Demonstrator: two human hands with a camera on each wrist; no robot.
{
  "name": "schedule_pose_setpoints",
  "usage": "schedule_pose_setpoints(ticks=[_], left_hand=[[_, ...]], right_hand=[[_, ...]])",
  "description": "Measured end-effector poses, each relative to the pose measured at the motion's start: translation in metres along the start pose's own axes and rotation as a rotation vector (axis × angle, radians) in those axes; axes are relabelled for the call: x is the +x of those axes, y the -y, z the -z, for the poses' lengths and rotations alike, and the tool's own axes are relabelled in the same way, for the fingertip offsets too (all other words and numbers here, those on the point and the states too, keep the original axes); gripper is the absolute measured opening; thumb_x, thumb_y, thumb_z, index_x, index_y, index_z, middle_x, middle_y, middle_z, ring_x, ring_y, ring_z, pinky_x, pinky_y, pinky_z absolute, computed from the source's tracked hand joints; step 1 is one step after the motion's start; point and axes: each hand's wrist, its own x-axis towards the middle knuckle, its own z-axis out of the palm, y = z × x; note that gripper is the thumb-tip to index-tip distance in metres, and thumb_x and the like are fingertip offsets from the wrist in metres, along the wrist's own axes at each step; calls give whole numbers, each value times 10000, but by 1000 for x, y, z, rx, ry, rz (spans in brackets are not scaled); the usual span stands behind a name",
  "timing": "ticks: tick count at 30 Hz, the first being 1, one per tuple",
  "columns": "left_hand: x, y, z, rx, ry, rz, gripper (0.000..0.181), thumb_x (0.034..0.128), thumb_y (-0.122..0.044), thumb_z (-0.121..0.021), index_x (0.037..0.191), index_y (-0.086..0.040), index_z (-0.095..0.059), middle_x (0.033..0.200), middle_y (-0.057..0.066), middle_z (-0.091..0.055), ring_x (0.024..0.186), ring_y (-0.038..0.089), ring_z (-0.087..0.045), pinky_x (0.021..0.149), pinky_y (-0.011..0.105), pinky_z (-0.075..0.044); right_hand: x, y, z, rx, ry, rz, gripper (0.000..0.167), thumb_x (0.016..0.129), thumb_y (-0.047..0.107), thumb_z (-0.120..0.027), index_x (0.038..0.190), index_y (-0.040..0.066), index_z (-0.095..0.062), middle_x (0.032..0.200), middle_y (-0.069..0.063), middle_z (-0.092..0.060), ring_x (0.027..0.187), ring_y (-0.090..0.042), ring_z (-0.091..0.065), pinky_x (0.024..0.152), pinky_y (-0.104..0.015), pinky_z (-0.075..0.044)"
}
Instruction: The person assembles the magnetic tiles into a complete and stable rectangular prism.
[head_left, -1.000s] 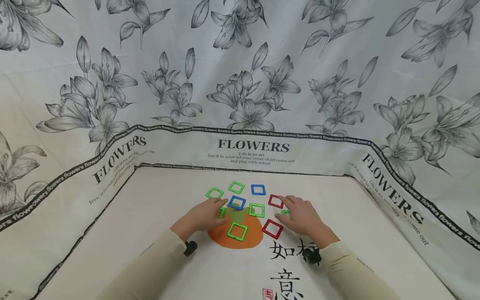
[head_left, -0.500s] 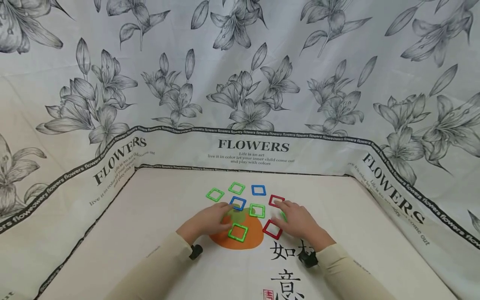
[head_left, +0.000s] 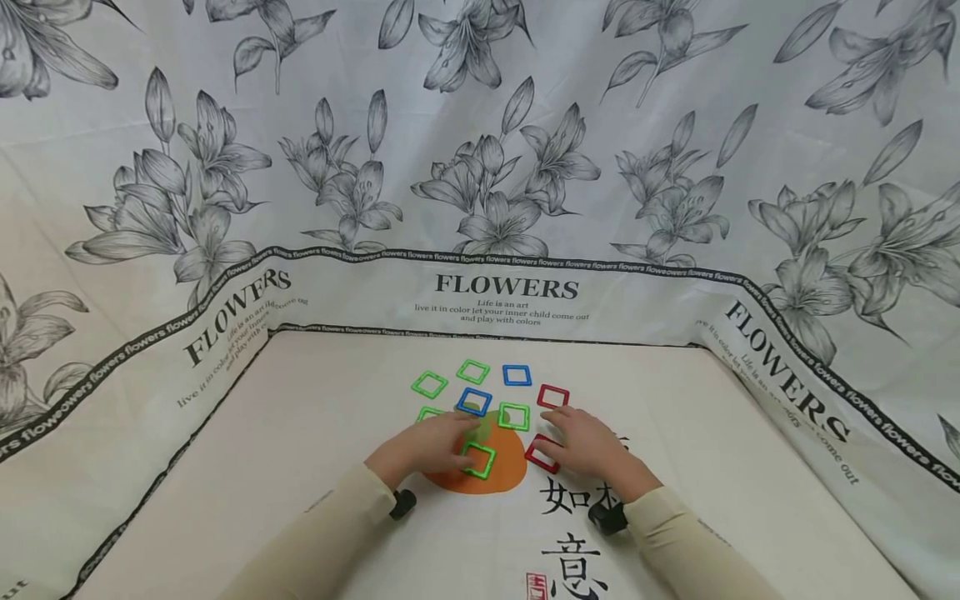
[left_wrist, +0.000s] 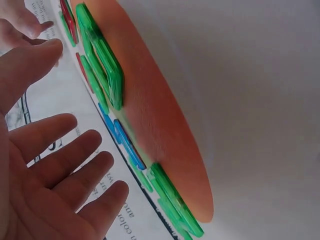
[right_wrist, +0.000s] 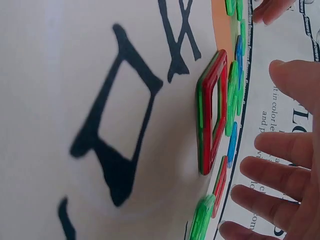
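Observation:
Several square frame tiles in green, blue and red lie on the cloth. My left hand (head_left: 429,450) hovers with fingers extended by a near green frame (head_left: 491,464), its thumb overlapping that frame's left edge in the head view. My right hand (head_left: 594,446) is spread over the right side of a near red frame (head_left: 538,459), partly hiding it. In the right wrist view that red frame (right_wrist: 215,120) sits on a green one. Both wrist views show the fingers apart from the tiles, holding nothing. Farther off are a blue frame (head_left: 474,402) and another red frame (head_left: 553,387).
The cloth carries an orange fruit print (head_left: 502,475) under some tiles and black brush characters (head_left: 570,554) at the front. More green frames (head_left: 431,384) and a second blue frame (head_left: 517,375) lie toward the back. A floral curtain (head_left: 506,287) surrounds the table.
Both hands have drifted inward: the left to the right, toward the near green frame, the right slightly left over the red frame. The visible tiles keep their places.

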Motion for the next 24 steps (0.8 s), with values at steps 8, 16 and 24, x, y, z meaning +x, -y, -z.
schedule_pose_setpoints(ticks=[8, 16, 24], left_hand=[[2, -7, -3, 18, 10, -23, 581, 857, -437, -690, 1381, -228, -549, 1454, -18, -502, 1343, 222, -462, 1084, 401, -425], [7, -11, -8, 51, 18, -65, 486, 848, -415, -697, 1284, -209, -632, 1332, -51, -586, 1155, 133, -542, 1034, 330, -459], [10, -15, -8, 40, 35, -74, 442, 845, -363, -714, 1248, -191, -653, 1233, -62, -616, 1004, 98, -534, 1002, 304, -475]], right_hand=[[-1, 3, -6, 14, 10, 4, 501, 898, 405, -630, 1295, 99, -611, 1296, -87, -603, 1176, -276, -558, 1017, -477, -471], [-2, 8, -8, 54, 31, -34, 474, 873, 372, -669, 1259, 99, -636, 1225, -68, -631, 1094, -238, -579, 972, -443, -502], [-4, 13, -7, 48, 18, -17, 447, 866, 360, -679, 1208, 73, -658, 1122, -53, -651, 959, -187, -581, 916, -403, -522]])
